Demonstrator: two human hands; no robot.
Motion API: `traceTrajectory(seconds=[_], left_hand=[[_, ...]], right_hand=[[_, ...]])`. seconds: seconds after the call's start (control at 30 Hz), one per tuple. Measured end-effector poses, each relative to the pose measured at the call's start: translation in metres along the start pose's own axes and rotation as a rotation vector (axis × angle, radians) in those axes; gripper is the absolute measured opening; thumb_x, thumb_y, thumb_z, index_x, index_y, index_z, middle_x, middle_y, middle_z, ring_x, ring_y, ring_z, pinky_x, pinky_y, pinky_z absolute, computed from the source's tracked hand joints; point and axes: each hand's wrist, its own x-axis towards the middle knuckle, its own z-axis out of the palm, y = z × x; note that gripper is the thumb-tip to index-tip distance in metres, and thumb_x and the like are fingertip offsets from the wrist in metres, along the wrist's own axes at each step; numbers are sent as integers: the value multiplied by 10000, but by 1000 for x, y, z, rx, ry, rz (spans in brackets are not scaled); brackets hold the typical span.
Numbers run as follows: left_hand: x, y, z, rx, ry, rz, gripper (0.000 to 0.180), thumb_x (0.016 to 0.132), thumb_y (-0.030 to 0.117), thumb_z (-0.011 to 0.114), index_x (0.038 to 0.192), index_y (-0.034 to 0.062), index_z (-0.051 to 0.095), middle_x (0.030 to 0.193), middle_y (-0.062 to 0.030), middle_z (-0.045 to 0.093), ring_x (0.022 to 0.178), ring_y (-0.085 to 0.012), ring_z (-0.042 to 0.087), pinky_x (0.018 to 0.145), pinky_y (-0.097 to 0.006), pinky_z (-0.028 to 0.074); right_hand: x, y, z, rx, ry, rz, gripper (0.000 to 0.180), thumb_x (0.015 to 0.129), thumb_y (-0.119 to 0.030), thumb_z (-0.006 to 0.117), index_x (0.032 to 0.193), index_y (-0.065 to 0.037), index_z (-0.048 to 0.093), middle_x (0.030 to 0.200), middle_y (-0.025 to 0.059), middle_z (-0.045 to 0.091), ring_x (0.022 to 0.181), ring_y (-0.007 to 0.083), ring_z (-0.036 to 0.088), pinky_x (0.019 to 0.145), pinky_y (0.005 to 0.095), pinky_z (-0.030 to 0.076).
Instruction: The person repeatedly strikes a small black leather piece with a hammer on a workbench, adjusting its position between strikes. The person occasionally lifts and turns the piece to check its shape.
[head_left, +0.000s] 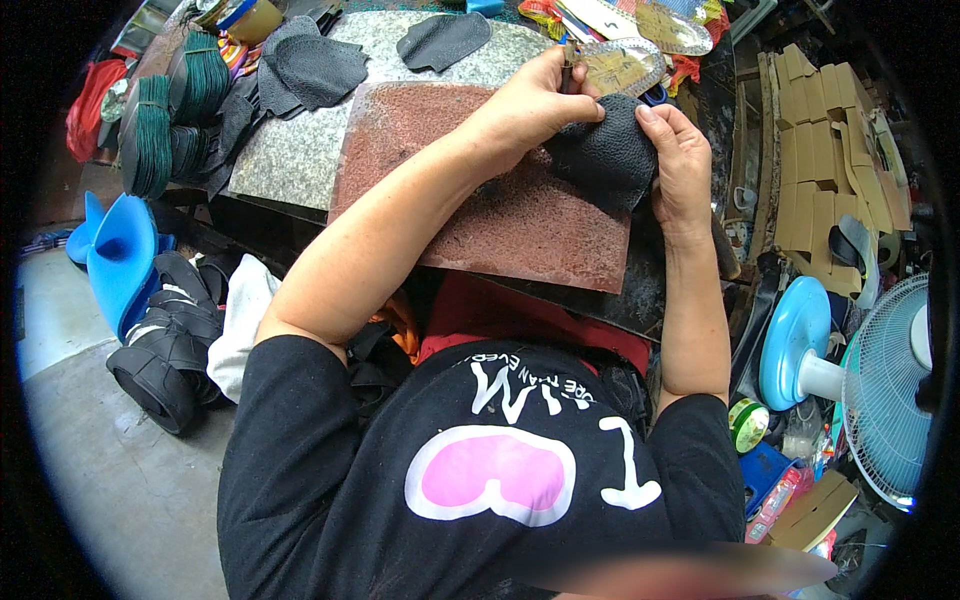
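Note:
Over the front half of a reddish-brown slab [480,235], a piece of black pebbled leather [605,160] is held up between my hands. My left hand [545,100] is closed, its thumb on the leather's upper left edge. A slim dark tool [567,72] sticks up from the same fingers; its kind is unclear. At the upper right edge, my right hand [684,160] pinches the leather between thumb and fingers. Just beyond lies a clear sole-shaped template [615,68]. More cut leather pieces [312,68] lie at the far left, and another leather piece [445,40] lies farther back.
A speckled grey stone slab [285,165] lies under the reddish one. Green cord bundles [152,135] stand at the left. Blue foam-like sheets [120,260] and black shoes [160,375] are on the left floor side. A fan [890,380] and cardboard boxes [815,170] stand right.

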Motion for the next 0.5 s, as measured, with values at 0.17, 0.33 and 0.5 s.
traceTrajectory(seconds=[0.17,0.33,0.5], left_hand=[[0,1,-1,-19,-3,13,264,809,53,689,948,81,466,938,-24,565,928,-116,536,871,-248,418],[2,-3,0,-86,2,17,256,813,42,681,944,82,464,936,-21,565,917,-110,539,856,-240,425],[1,-3,-1,-30,14,34,245,818,41,678,952,82,478,932,-11,562,907,-102,540,851,-238,428]], right_hand=[[1,1,-1,-50,22,-14,119,912,-164,662,874,-52,669,719,-46,627,534,-16,494,451,138,346],[0,1,-1,-60,4,-16,123,908,-173,669,862,-60,670,695,-55,614,517,-17,473,447,140,328],[0,-1,-1,-71,-11,-11,117,896,-171,675,858,-60,670,690,-62,608,515,-20,460,448,143,315]])
